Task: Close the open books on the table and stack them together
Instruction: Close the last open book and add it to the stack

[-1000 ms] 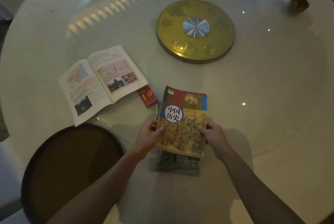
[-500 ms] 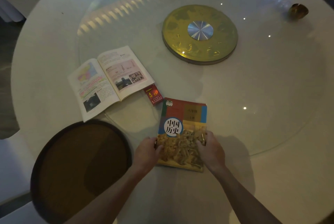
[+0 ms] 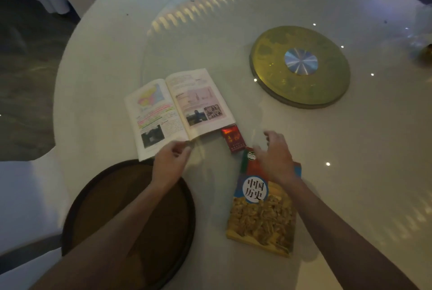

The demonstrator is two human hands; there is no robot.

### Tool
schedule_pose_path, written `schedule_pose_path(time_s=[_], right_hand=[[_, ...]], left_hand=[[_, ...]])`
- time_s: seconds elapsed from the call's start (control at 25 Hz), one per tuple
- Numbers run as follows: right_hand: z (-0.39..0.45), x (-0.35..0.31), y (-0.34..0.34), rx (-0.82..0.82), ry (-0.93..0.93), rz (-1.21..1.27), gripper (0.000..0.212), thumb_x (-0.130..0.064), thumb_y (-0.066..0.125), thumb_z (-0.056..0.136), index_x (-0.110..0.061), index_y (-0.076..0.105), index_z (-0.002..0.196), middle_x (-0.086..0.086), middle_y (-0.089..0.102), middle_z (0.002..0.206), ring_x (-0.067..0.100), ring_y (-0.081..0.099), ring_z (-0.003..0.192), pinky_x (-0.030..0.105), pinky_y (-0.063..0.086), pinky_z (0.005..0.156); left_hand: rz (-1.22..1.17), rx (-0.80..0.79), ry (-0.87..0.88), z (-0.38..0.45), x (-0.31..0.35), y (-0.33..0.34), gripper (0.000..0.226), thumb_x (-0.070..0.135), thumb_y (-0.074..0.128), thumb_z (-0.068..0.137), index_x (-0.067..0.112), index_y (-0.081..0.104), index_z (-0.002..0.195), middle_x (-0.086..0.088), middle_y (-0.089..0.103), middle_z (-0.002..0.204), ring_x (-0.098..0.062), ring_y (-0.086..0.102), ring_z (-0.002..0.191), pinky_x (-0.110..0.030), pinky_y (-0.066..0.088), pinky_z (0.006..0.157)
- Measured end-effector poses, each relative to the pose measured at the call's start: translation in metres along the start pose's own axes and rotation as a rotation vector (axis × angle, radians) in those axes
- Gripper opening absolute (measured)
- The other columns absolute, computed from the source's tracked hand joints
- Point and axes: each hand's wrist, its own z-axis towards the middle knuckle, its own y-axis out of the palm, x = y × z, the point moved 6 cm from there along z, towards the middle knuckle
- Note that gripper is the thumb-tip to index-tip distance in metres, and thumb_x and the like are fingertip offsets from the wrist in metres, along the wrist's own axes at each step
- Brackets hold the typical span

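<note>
Dim rm, low light. Round white table (image 3: 350, 149) w/ glass top, ceiling-light reflections on it. Gold lazy-susan hub (image 3: 300, 66) at centre. Dark round stool (image 3: 98, 207) near edge. Grey floor (image 3: 25, 67) at left.

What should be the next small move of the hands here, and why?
Probably the left hand should grip the near edge of the open book and fold it shut. It lies open beside the red box, while the closed book already waits under the open right hand.
</note>
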Motion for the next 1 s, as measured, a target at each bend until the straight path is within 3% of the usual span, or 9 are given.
schedule_pose_path(time_s=[0.12,0.24,0.4,0.52,0.68,0.84,0.92,1.0], right_hand=[[0.045,-0.068,0.027,-0.136,-0.086,0.047,0.06,-0.033,0.067,0.095,-0.007,0.05,0.146,0.015,0.058,0.141,0.029,0.056,0.129,0.044,0.048,0.106],[0.078,-0.109,0.057,-0.249,-0.081,0.055,0.064,-0.036,0.068,0.094,-0.009,0.048,0.148,0.014,0.058,0.146,0.03,0.056,0.13,0.046,0.048,0.108],[0.108,-0.11,0.083,-0.282,0.04,0.111,0.072,-0.038,0.072,0.093,-0.011,0.043,0.153,0.013,0.056,0.148,0.03,0.06,0.127,0.048,0.053,0.105],[0.124,-0.095,0.093,-0.278,0.16,0.173,0.077,-0.041,0.075,0.087,-0.009,0.044,0.15,0.014,0.061,0.14,0.03,0.068,0.114,0.051,0.059,0.096],[0.135,-0.083,0.1,-0.23,0.273,0.138,0.07,-0.044,0.075,0.082,-0.008,0.051,0.137,0.013,0.057,0.132,0.028,0.065,0.104,0.046,0.06,0.087],[0.137,-0.089,0.108,-0.24,0.309,0.243,0.038,-0.038,0.074,0.084,-0.006,0.067,0.105,0.01,0.069,0.105,0.022,0.063,0.085,0.032,0.044,0.059],[0.133,-0.098,0.113,-0.275,0.324,0.325,0.035,-0.04,0.066,0.089,-0.01,0.071,0.105,0.004,0.072,0.096,0.02,0.064,0.084,0.032,0.047,0.065],[0.128,-0.107,0.117,-0.318,0.321,0.328,0.048,-0.053,0.057,0.086,-0.014,0.072,0.11,0.005,0.074,0.1,0.024,0.069,0.095,0.039,0.056,0.084]], left_hand=[[-0.071,0.144,-0.14,0.039,-0.016,-0.048,0.048,0.036,0.067,0.093,0.009,0.059,0.132,-0.006,0.065,0.118,-0.02,0.065,0.102,-0.025,0.052,0.078],[-0.132,0.21,-0.281,0.064,-0.038,-0.078,0.061,0.037,0.068,0.092,0.007,0.049,0.142,-0.01,0.058,0.13,-0.016,0.056,0.104,-0.018,0.043,0.071],[-0.221,0.209,-0.413,0.08,-0.071,-0.089,0.07,0.037,0.068,0.093,0.008,0.039,0.15,-0.012,0.052,0.145,-0.025,0.059,0.121,-0.031,0.047,0.085],[-0.367,0.167,-0.564,0.084,-0.09,-0.082,0.073,0.037,0.067,0.093,0.008,0.036,0.152,-0.011,0.055,0.145,-0.025,0.061,0.115,-0.034,0.05,0.088],[-0.34,0.193,-0.594,0.09,-0.098,-0.079,0.065,0.034,0.069,0.093,0.005,0.043,0.144,-0.009,0.058,0.135,-0.018,0.055,0.1,-0.032,0.047,0.079],[-0.38,0.164,-0.601,0.096,-0.103,-0.078,0.033,0.03,0.073,0.091,0.009,0.057,0.111,-0.005,0.065,0.111,-0.013,0.063,0.08,-0.026,0.049,0.061],[-0.434,0.122,-0.612,0.097,-0.105,-0.079,0.03,0.027,0.074,0.09,0.008,0.065,0.112,-0.006,0.072,0.113,-0.011,0.067,0.08,-0.029,0.052,0.06],[-0.535,0.092,-0.596,0.096,-0.104,-0.078,0.029,0.02,0.072,0.092,0.009,0.066,0.119,-0.009,0.074,0.119,-0.016,0.072,0.087,-0.034,0.057,0.065]])
